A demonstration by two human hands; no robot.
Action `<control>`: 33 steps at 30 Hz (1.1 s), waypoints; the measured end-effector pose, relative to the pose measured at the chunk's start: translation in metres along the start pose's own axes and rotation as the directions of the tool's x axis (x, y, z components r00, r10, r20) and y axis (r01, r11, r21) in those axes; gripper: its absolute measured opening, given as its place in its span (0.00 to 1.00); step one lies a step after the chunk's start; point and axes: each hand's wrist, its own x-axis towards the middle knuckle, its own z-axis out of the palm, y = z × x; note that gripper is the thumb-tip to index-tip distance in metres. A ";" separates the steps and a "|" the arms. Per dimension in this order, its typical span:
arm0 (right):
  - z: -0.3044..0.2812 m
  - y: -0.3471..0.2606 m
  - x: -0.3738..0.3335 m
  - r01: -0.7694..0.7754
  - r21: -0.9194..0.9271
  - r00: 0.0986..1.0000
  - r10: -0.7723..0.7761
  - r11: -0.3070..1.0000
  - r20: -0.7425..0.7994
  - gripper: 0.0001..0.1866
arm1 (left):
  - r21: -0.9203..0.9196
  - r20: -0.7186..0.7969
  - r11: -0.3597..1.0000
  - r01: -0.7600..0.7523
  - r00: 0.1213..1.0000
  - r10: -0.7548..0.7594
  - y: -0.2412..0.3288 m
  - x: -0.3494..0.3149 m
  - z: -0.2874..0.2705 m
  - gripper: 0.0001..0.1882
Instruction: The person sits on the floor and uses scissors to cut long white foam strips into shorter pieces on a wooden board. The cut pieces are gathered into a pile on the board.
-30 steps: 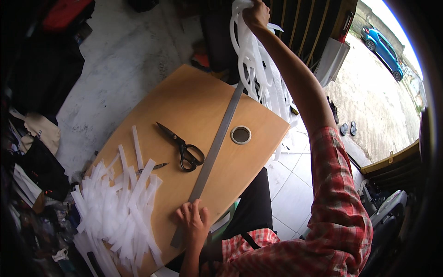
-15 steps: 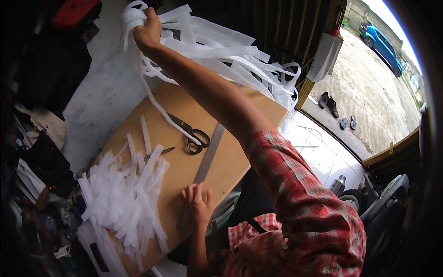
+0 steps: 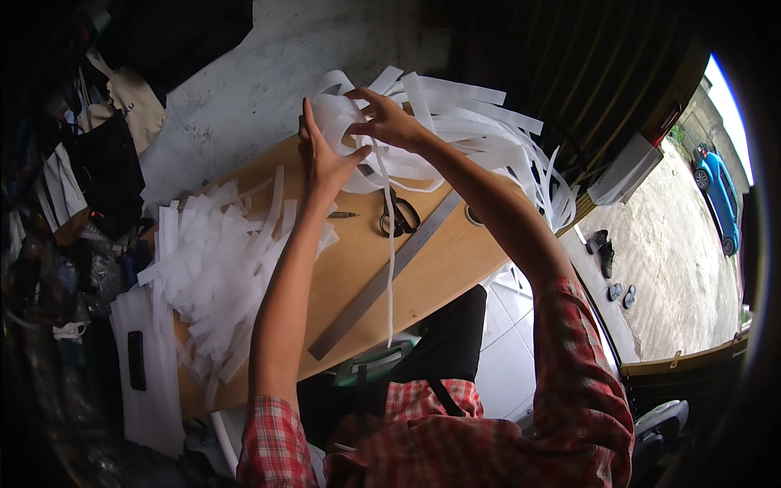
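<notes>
At the far side of the wooden board, a bundled loop of white foam strips (image 3: 333,119) sits between my two hands. My left hand (image 3: 324,156) cups its near left side, fingers stretched up along it and thumb apart. Curved fingers of my right hand (image 3: 389,122) press against its right side. One narrow strip (image 3: 390,276) hangs from the bundle down over the board's near edge. Black-handled scissors (image 3: 400,215) lie just below my hands, with the blades partly hidden. Beside them are a metal ruler (image 3: 382,276) and a dark pen (image 3: 343,215).
Cut white strips (image 3: 215,268) lie in a heap on the left of the wooden board (image 3: 325,285). Long strips (image 3: 488,134) spread over its far right. A dark rectangular object (image 3: 136,360) rests on white sheets at the left. Shoes (image 3: 602,250) stand by the doorway.
My left hand has left the ruler at the near edge and come up to the bundle. My right hand has drawn the bundle closer. The view has turned.
</notes>
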 end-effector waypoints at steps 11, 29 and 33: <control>-0.057 0.057 -0.140 -0.092 -0.753 0.993 0.116 0.651 -0.021 0.33 | 0.189 -0.050 0.912 0.364 0.931 -0.361 -0.106 0.001 -0.064 0.17; 0.002 0.016 -0.085 0.134 -0.722 0.962 -0.264 0.678 -0.070 0.27 | 0.641 0.198 0.749 0.170 0.906 -0.375 -0.148 0.024 -0.181 0.48; 0.029 -0.024 -0.035 0.333 -0.634 0.864 -0.495 0.698 -0.090 0.25 | 0.430 0.374 0.891 -0.147 0.927 -0.027 -0.056 -0.032 -0.137 0.45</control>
